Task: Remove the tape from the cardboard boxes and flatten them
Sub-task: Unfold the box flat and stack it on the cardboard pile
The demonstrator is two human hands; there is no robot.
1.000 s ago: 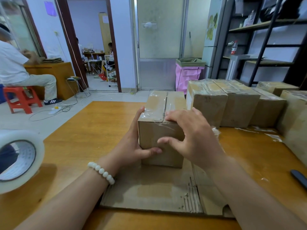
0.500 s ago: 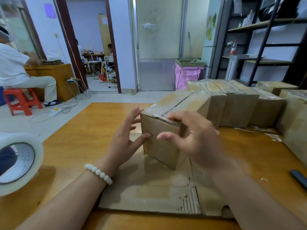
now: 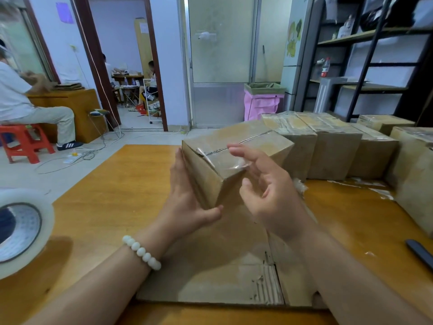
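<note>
The box (image 3: 262, 144) sits tilted between our grips: left grip (image 3: 187, 198) spread flat against its side, right grip (image 3: 269, 195) spread, holding nothing. It looks light and stiff; we'd pinch the lifted tape (image 3: 225, 164) beside the right grip.

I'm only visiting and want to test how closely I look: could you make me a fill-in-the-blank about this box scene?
1. The white bead bracelet sits on the ____ wrist.
2. The box being handled stands on a sheet of flattened ____.
3. The big roll at the left edge of the table is clear ____.
4. The plastic stool on the floor is ____.
Missing words: left; cardboard; tape; red.
</note>
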